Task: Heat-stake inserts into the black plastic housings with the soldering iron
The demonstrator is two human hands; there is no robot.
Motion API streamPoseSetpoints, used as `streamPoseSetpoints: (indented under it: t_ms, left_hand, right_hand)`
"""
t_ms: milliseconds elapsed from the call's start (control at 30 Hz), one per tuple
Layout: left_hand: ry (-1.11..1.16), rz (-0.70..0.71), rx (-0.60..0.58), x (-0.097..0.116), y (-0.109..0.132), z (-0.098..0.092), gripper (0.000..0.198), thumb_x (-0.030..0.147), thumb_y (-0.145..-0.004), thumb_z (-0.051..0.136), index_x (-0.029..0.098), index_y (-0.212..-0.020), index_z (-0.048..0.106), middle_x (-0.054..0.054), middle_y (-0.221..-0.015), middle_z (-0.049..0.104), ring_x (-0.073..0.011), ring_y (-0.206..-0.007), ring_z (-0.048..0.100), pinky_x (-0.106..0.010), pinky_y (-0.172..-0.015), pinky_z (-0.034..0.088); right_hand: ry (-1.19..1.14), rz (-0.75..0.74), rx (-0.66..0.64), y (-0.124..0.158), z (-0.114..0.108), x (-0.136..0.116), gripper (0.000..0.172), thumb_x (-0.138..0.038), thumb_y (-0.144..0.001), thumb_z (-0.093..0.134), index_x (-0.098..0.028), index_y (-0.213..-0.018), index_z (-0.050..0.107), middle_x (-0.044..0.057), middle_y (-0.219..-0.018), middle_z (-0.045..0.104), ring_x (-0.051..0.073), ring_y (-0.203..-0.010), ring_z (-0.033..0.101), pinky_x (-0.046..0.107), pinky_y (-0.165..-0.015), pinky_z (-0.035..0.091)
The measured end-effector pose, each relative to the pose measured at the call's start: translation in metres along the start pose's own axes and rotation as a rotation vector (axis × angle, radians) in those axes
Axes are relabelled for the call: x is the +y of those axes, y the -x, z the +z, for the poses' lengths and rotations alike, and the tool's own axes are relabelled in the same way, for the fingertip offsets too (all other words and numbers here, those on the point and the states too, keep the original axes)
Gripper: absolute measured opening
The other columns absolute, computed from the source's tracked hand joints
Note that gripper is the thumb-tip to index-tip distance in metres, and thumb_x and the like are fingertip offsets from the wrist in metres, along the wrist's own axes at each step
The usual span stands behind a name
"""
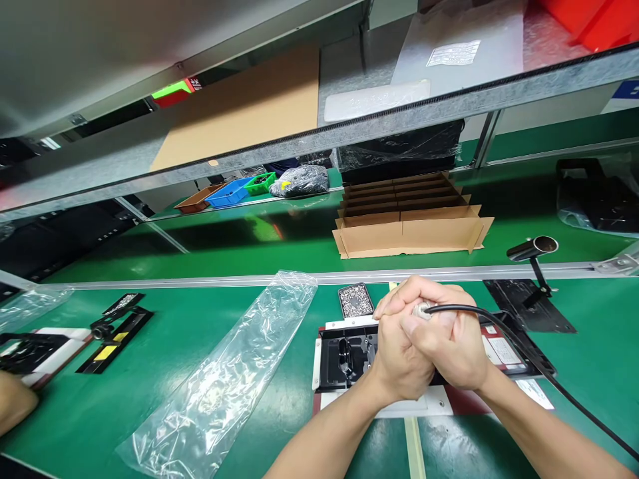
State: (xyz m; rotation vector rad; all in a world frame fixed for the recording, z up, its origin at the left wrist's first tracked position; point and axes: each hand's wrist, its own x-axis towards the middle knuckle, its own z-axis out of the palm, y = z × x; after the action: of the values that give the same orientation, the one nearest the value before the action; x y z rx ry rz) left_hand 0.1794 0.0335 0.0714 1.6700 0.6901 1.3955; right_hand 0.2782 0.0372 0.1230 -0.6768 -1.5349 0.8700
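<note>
Both my hands are clasped together over a black fixture [349,356] that sits on a white and red base plate on the green bench. My right hand [452,346] is wrapped round a tool with a silver collar [423,310], from which a black cable [539,369] runs off to the right. My left hand [399,359] is closed against the right one and steadies the same tool. The tool's tip is hidden under my fingers.
A long clear plastic bag [224,379] lies left of the fixture. A speckled black pad [355,301] sits just behind it. An open cardboard box [409,226] stands on the belt behind. A black stand with a metal tube [534,249] is at right. Another person's hand [12,402] shows far left.
</note>
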Motion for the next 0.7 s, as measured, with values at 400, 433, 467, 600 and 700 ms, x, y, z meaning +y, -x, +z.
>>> streamPoseSetpoints:
  t_ms: [400,433,467,600,700]
  left_hand:
    - [0.075,0.04,-0.06,-0.004,-0.003,-0.002,0.045,0.054,-0.116,0.051,0.018,-0.099,0.072,-0.008,-0.095,0.07,-0.0249,-0.09,0.068,-0.04,-0.081,0.056]
    - [0.059,0.061,-0.054,-0.003,-0.003,-0.003,0.049,0.057,-0.116,0.05,0.019,-0.091,0.067,-0.007,-0.088,0.066,-0.0233,-0.084,0.065,-0.039,-0.077,0.053]
    - [0.043,0.081,-0.049,-0.001,-0.004,-0.003,0.052,0.058,-0.116,0.049,0.019,-0.084,0.062,-0.005,-0.081,0.061,-0.0214,-0.078,0.061,-0.038,-0.072,0.05]
    - [-0.034,0.133,-0.039,0.009,-0.003,-0.008,0.057,0.067,-0.114,0.045,0.022,-0.079,0.049,-0.002,-0.073,0.049,-0.0203,-0.069,0.051,-0.038,-0.065,0.041]
    - [-0.038,0.122,0.005,0.011,-0.001,-0.008,0.055,0.072,-0.112,0.042,0.022,-0.092,0.053,-0.003,-0.08,0.054,-0.0227,-0.073,0.052,-0.042,-0.071,0.043]
  right_hand:
    - [0.057,-0.058,-0.034,0.003,-0.002,0.004,0.018,-0.034,-0.097,0.064,-0.024,-0.086,0.074,0.0,-0.082,0.081,0.019,-0.074,0.077,0.03,-0.068,0.059]
    - [0.066,-0.06,-0.041,0.004,-0.003,0.004,0.021,-0.037,-0.1,0.064,-0.024,-0.088,0.075,0.0,-0.084,0.081,0.019,-0.075,0.078,0.03,-0.069,0.06]
    - [0.072,-0.064,-0.05,0.005,-0.003,0.004,0.024,-0.041,-0.103,0.064,-0.024,-0.09,0.075,0.0,-0.087,0.082,0.018,-0.077,0.078,0.029,-0.07,0.06]
    - [0.05,-0.104,-0.088,0.007,-0.006,0.005,0.045,-0.067,-0.108,0.059,-0.027,-0.101,0.078,0.002,-0.099,0.083,0.022,-0.092,0.08,0.033,-0.081,0.063]
    - [0.001,-0.096,-0.073,0.008,-0.009,0.007,0.059,-0.081,-0.104,0.055,-0.029,-0.114,0.08,0.006,-0.112,0.083,0.027,-0.103,0.081,0.039,-0.09,0.065]
